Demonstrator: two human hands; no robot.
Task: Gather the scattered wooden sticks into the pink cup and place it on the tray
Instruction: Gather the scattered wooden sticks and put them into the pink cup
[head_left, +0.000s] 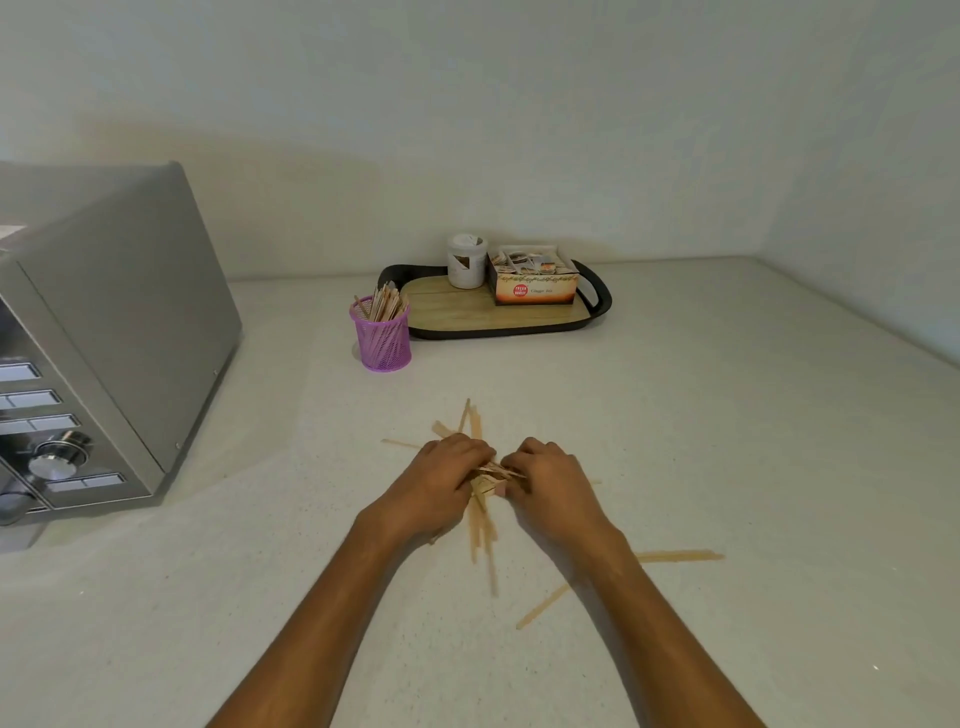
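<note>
Thin wooden sticks (480, 525) lie scattered in a loose pile on the pale counter in the middle of the view. My left hand (439, 480) and my right hand (545, 480) press together over the pile, both closed on a bunch of sticks between them. More sticks poke out beyond my fingers and below my wrists; two lie apart at the right (680, 556) and lower right (543, 605). The pink mesh cup (383, 338) stands upright behind, left of the tray, holding several sticks. The wood-topped tray (452, 312) with a dark rim sits at the back.
On the tray stand a white jar (466, 262) and a box of tea sachets (535, 283). A silver microwave (98, 338) fills the left side. Walls close off the back and right of the counter.
</note>
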